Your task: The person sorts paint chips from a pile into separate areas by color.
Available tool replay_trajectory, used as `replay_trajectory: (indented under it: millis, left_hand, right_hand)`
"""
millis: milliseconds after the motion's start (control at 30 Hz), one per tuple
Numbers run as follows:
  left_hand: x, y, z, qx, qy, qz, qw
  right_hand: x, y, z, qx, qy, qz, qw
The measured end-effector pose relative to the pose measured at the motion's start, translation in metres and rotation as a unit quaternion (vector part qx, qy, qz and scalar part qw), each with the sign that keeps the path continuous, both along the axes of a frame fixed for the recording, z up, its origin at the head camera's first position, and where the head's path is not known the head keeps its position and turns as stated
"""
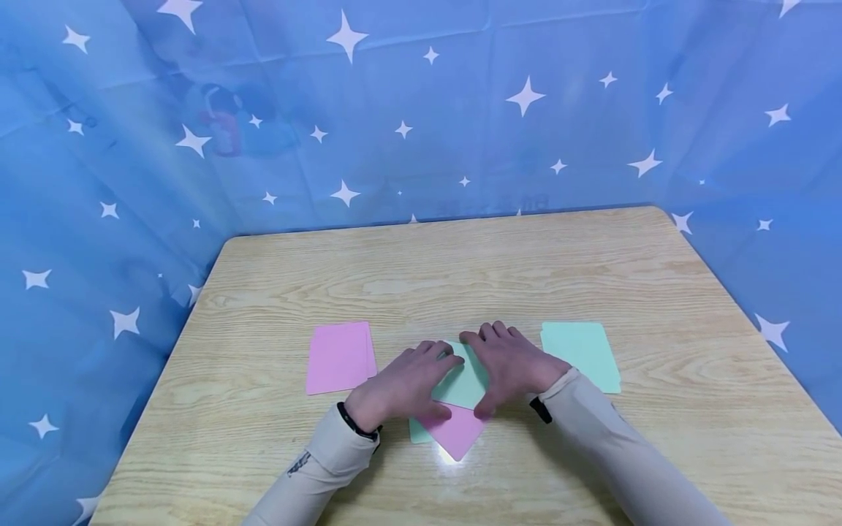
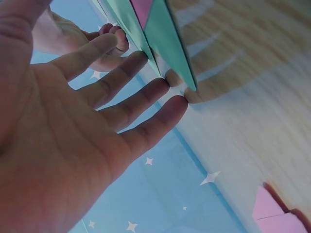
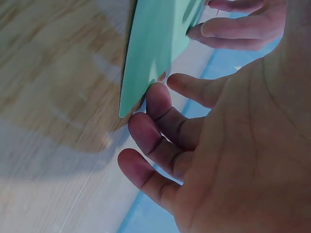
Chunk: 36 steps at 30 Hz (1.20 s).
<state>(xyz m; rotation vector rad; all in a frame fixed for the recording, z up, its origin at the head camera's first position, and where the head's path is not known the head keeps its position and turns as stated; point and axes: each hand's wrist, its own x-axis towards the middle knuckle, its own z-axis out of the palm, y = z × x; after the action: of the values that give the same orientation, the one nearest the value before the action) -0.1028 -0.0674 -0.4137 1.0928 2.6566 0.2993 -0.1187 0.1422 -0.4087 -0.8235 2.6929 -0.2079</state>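
Note:
A mint green card (image 1: 465, 383) lies on top of a small fanned pile at the middle of the table. Beneath it a pink card (image 1: 462, 437) points toward the near side, and a corner of another green card (image 1: 418, 432) shows below that. My left hand (image 1: 406, 381) is at the pile's left side, fingers fairly straight, their tips (image 2: 172, 107) right at the card edges. On the opposite side is my right hand (image 1: 506, 364), its fingers loosely bent with the fingertips (image 3: 158, 94) at the green edge. Neither hand wraps around a card.
A pink card stack (image 1: 338, 358) lies left of the pile, its cards slightly offset. To the right, partly behind my right forearm, sits a green card stack (image 1: 579, 354). The wooden table (image 1: 263, 292) ends at a blue curtain (image 1: 395, 95) with white stars.

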Motion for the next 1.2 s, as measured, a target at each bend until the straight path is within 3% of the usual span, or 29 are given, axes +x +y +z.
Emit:
replay_trajectory:
  millis: [300, 433, 900, 1200]
  left_hand:
    - [0.0006, -0.0014, -0.002, 0.01, 0.017, 0.004, 0.9998]
    - [0.0004, -0.0007, -0.0032, 0.012, 0.008, 0.01, 0.9998]
    - [0.0003, 0.0005, -0.0044, 0.012, 0.014, 0.007, 0.9998]
    - [0.0006, 0.001, -0.004, 0.014, 0.01, 0.007, 0.9998]
  right_hand:
    - [-0.0006, 0.0005, -0.0003, -0.016, -0.007, 0.002, 0.9998]
    - [0.0023, 0.0005, 0.0008, -0.023, -0.013, 0.002, 0.9997]
    - [0.0047, -0.0063, 0.0044, 0.015, -0.014, -0.002, 0.9998]
    - [0.0042, -0.0054, 0.0022, -0.016, -0.024, 0.004, 0.9996]
